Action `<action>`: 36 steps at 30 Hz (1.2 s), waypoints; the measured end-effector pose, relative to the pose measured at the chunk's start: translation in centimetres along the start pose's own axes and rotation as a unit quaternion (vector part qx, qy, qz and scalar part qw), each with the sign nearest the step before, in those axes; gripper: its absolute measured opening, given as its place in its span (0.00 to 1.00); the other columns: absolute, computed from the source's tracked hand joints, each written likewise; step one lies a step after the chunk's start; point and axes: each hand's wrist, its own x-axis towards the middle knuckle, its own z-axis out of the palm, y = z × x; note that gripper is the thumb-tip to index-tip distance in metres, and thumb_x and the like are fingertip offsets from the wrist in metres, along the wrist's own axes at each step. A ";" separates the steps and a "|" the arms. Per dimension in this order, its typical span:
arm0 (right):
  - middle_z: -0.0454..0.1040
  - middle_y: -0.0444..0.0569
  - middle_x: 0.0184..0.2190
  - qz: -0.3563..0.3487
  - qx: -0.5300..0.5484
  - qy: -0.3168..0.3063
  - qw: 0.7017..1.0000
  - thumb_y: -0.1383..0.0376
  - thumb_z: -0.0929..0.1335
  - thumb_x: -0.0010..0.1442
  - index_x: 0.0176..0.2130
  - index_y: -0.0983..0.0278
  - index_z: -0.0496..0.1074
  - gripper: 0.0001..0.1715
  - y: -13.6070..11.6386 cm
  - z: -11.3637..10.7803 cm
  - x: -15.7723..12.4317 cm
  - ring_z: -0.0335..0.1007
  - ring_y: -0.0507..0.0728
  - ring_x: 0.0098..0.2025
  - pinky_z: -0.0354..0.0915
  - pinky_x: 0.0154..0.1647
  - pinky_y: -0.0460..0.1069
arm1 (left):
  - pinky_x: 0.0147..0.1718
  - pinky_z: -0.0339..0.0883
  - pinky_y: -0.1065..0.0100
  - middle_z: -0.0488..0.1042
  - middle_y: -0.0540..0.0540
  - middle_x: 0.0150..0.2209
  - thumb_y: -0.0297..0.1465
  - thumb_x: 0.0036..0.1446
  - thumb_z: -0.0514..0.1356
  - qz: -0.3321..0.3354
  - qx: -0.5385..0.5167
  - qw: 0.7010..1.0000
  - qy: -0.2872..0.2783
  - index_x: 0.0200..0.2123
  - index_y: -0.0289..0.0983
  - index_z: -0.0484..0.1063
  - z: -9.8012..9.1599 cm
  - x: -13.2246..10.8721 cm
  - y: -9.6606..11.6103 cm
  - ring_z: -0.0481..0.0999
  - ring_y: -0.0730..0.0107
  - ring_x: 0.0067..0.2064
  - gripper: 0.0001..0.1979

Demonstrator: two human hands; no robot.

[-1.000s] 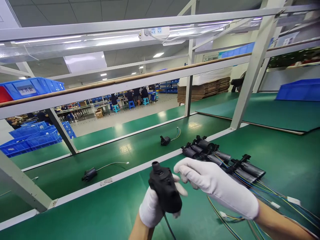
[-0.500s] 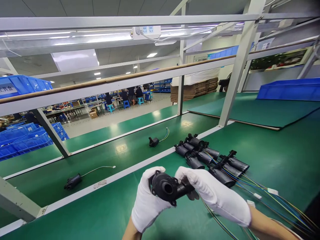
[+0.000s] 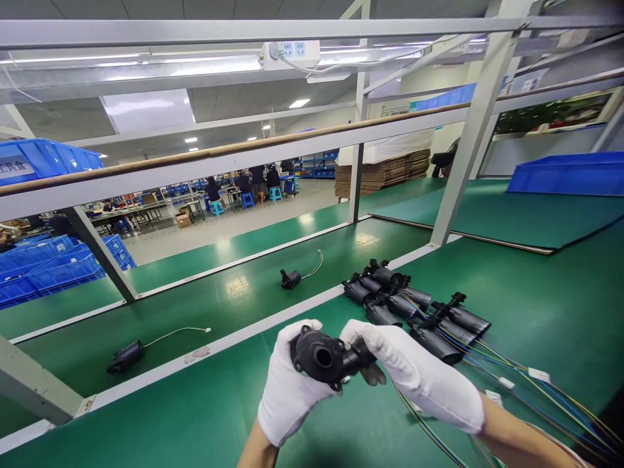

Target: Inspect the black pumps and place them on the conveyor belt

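Observation:
Both of my hands wear white gloves and grip one small black pump (image 3: 324,356) above the green bench (image 3: 195,416). My left hand (image 3: 287,390) wraps its round body from the left, with the round opening facing me. My right hand (image 3: 414,374) pinches the pump's right end with fingers closed. Just beyond my right hand lies a pile of several black pumps (image 3: 414,309) with coloured wires (image 3: 536,390) trailing toward the right.
Two single pumps lie on the green conveyor belt, one (image 3: 290,279) in the middle and one (image 3: 124,356) at the left. White frame posts (image 3: 463,130) rise from the bench. Blue bins (image 3: 565,174) sit at right and left. People work at distant tables.
The pump stood upright in my left hand with my right hand open above it; now it lies sideways, gripped by both hands. The pumps on the belt have shifted left.

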 end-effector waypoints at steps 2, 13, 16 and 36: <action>0.64 0.44 0.20 -0.001 0.006 0.001 1.000 0.27 0.50 0.58 0.28 0.63 0.66 0.47 -0.1 0.0 0.2 0.60 0.54 0.23 0.57 0.29 0.49 | 0.53 0.67 0.60 0.75 0.47 0.50 0.19 0.27 0.73 -0.011 -0.008 1.000 0.007 0.46 0.40 0.69 0.1 0.1 0.2 0.76 0.62 0.49 0.37; 0.65 0.44 0.19 -0.011 0.001 0.008 1.000 0.29 0.50 0.61 0.28 0.63 0.67 0.45 0.7 -0.1 0.4 0.62 0.53 0.22 0.59 0.29 0.49 | 0.49 0.71 0.60 0.77 0.46 0.47 0.23 0.28 0.74 -0.022 0.009 0.999 0.023 0.47 0.39 0.68 0.5 0.3 0.1 0.78 0.61 0.46 0.38; 0.65 0.43 0.19 -0.017 0.005 0.004 1.000 0.29 0.51 0.60 0.29 0.63 0.67 0.45 0.8 -0.1 0.4 0.62 0.53 0.22 0.59 0.28 0.49 | 0.49 0.72 0.59 0.77 0.45 0.47 0.24 0.28 0.75 -0.016 0.008 1.000 0.017 0.47 0.38 0.68 0.4 0.3 0.4 0.78 0.60 0.45 0.38; 0.67 0.43 0.19 0.041 -0.065 -0.003 0.997 0.32 0.57 0.60 0.28 0.61 0.64 0.37 0.6 -0.1 1.4 0.63 0.53 0.19 0.59 0.23 0.48 | 0.52 0.70 0.56 0.76 0.46 0.50 0.19 0.33 0.69 -0.009 0.071 0.996 0.047 0.48 0.40 0.69 0.5 0.1 -0.4 0.76 0.57 0.51 0.34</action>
